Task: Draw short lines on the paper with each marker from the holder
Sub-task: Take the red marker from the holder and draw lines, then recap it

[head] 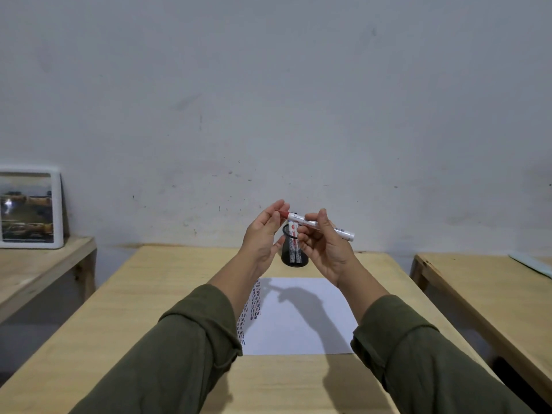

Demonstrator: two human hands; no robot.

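Note:
A white marker with a red cap (301, 219) is held level in the air above the table, cap end pointing left. My right hand (324, 245) grips its barrel. My left hand (264, 234) is at the red cap end with the fingers spread around it. Behind the hands stands a black mesh holder (294, 251) with two white markers (294, 234) in it. A white sheet of paper (298, 318) lies on the table in front of the holder, with columns of short dark lines (252, 309) along its left edge, partly hidden by my left forearm.
The wooden table (134, 324) runs from the wall toward me. A second wooden table (493, 294) stands to the right and a lower one (35, 264) to the left, bearing a framed picture (28, 207) against the wall.

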